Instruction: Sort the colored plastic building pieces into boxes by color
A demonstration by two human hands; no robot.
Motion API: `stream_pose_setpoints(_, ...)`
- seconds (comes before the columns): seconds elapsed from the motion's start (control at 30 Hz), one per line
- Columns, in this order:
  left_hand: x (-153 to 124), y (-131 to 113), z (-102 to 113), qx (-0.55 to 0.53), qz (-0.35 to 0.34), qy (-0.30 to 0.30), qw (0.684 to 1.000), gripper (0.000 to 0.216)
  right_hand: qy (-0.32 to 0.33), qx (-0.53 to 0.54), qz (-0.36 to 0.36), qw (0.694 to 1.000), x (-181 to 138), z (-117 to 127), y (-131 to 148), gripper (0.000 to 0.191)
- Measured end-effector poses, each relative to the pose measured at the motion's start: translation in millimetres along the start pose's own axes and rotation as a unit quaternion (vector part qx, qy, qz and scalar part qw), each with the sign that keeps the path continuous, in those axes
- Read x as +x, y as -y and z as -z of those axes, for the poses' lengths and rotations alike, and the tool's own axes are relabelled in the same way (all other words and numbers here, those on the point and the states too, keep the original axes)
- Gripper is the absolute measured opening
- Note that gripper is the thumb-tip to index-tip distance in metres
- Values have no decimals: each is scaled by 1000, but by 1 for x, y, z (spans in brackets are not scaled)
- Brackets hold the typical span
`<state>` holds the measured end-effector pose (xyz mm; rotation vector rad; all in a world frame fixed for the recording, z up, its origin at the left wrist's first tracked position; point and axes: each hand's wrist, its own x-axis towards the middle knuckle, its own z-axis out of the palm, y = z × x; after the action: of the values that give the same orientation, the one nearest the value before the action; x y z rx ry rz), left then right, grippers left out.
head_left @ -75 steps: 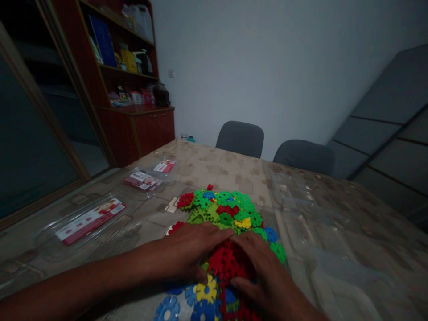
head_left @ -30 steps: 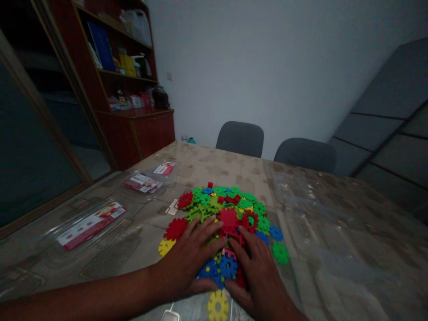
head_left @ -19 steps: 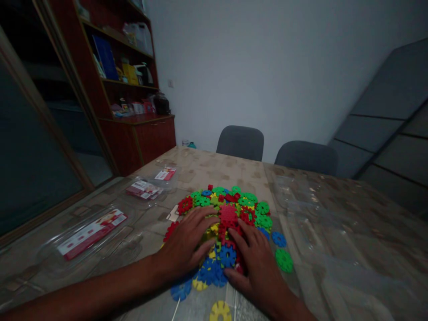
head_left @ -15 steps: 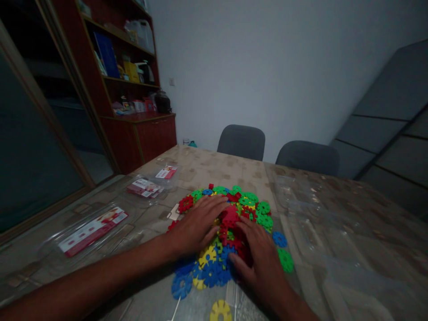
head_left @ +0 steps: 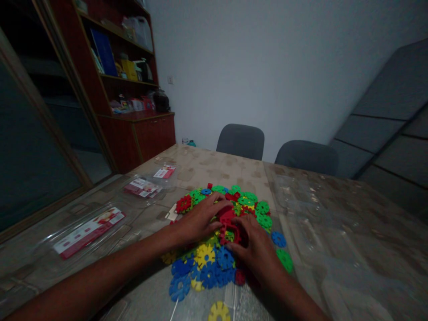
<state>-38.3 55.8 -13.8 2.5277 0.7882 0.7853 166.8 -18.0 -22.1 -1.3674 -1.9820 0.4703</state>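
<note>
A pile of plastic snowflake discs with notched rims, in blue, yellow, green and red, lies on the table under my hands. Red discs joined into a boxy, open-sided piece [head_left: 230,231] sit in the middle of the pile, between both hands. My left hand [head_left: 202,219] reaches in from the left, its fingers bent over the far red part and its thumb on the near side. On the right, my right hand [head_left: 256,243] curls its fingers and thumb around the piece's right side. Blue discs [head_left: 210,273] and a yellow disc [head_left: 205,255] lie just nearer to me.
Clear plastic packs with red-and-white labels [head_left: 89,232] lie at the left. Transparent trays or packaging [head_left: 310,232] spread over the right side. Stray discs, one green [head_left: 284,260] and one yellow [head_left: 219,311], lie around the pile. Two grey chairs [head_left: 240,141] stand beyond the table.
My right hand's fingers have drawn in and closed around the red piece, and the left fingers have bent more. More of the blue discs and a red disc below now show.
</note>
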Motion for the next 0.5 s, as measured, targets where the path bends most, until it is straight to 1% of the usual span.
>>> stream_pose_setpoints(0.1,-1,-2,5,-24,14,-21,999,64,-20,-11,26,999,0,-1,-6,38)
stream_pose_setpoints(0.23,-1,-6,14,-32,38,-27,998,63,-28,-20,50,998,-6,1,-11,32)
stream_pose_setpoints(0.3,-1,-6,16,-44,40,-25,998,64,-18,-32,54,998,-11,3,-7,32)
stream_pose_setpoints(0.43,0,-7,19,-65,62,-34,995,64,28,-82,58,995,-18,3,3,51)
stream_pose_setpoints(0.5,0,-7,23,-70,76,-45,994,63,44,-84,47,994,-19,1,5,50)
